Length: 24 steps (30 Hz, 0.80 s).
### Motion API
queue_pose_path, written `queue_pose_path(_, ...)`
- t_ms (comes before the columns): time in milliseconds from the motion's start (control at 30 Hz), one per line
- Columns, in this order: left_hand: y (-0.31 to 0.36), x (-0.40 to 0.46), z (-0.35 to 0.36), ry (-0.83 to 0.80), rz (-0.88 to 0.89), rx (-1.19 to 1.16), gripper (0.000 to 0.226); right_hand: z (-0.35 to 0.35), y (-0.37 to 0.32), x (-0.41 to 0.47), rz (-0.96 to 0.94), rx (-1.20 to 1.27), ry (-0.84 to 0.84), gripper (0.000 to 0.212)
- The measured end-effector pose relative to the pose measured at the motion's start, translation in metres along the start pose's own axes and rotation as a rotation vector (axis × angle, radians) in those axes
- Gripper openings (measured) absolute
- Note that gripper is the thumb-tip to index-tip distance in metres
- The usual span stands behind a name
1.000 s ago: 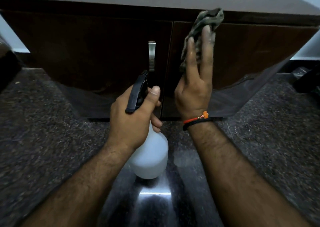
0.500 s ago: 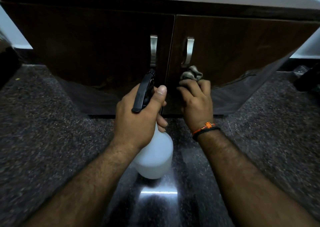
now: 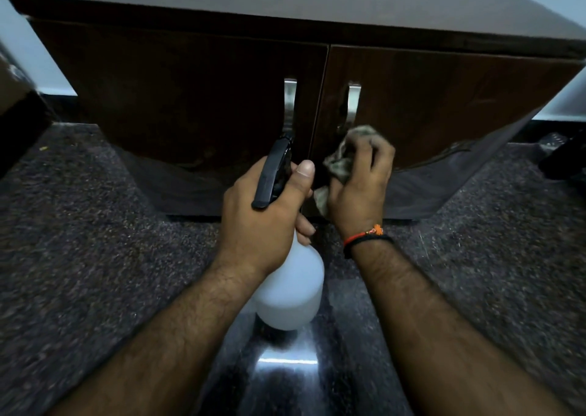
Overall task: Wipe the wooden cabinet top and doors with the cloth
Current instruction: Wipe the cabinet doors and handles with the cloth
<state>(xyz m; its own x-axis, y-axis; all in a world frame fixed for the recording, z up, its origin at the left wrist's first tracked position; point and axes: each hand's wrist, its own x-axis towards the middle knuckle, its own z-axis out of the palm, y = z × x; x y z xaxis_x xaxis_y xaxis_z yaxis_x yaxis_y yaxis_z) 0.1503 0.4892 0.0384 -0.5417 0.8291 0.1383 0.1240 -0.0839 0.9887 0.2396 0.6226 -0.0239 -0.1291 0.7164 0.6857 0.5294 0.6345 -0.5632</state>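
Observation:
A dark wooden cabinet (image 3: 190, 104) with two doors and a flat top (image 3: 285, 0) fills the upper half of the head view. Each door carries a metal handle, one on the left door (image 3: 290, 98) and one on the right door (image 3: 353, 104). My right hand (image 3: 361, 190) is shut on a bunched grey-green cloth (image 3: 341, 162), pressed low on the right door (image 3: 444, 104) just under its handle. My left hand (image 3: 263, 216) grips a white spray bottle (image 3: 291, 292) by its black trigger head (image 3: 272, 174), held in front of the door seam.
Speckled dark stone floor (image 3: 95, 257) spreads to both sides, with a glossy black strip (image 3: 285, 377) under my arms. A dark object (image 3: 19, 120) stands at the far left and another dark item (image 3: 564, 158) lies at the far right by the wall.
My right hand came down from the top edge of the right door to below its handle, bunching the cloth, and has since shifted slightly lower. The left hand and bottle stayed put.

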Motion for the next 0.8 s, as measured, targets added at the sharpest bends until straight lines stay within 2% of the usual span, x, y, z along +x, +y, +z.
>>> queue_pose_path(67, -0.003, -0.001, -0.004, 0.005, -0.007, -0.005, 0.027, 0.006, 0.002, -0.013, -0.012, 0.023, -0.07, 0.047)
queue_pose_path(133, -0.005, -0.002, -0.009, 0.017, -0.019, -0.01, 0.031, 0.009, -0.007, -0.017, -0.082, 0.076, -0.071, 0.038)
queue_pose_path(300, -0.005, 0.0, -0.024, 0.047, -0.022, -0.013, 0.037, 0.012, -0.07, 0.022, -0.31, 0.174, 0.067, 0.047)
queue_pose_path(433, -0.003, 0.006, -0.034, 0.078, -0.018, -0.029, 0.037, 0.027, -0.088, 0.052, -0.425, -0.015, 0.12, 0.034)
queue_pose_path(567, -0.003, 0.005, -0.043, 0.09, -0.01, -0.038, 0.029, 0.053, -0.062, 0.018, -0.438, -0.148, -0.003, 0.022)
queue_pose_path(667, -0.007, 0.001, -0.052, 0.09, -0.015, -0.023, 0.026, 0.063, -0.041, -0.011, -0.367, -0.169, -0.134, 0.026)
queue_pose_path(733, -0.011, -0.002, -0.057, 0.106, -0.031, -0.016, 0.029, 0.057, -0.037, -0.018, -0.279, -0.112, -0.114, 0.032)
queue_pose_path(800, -0.014, -0.003, -0.06, 0.121, -0.049, -0.018, 0.033, 0.043, -0.044, -0.014, -0.173, -0.024, -0.018, 0.038)
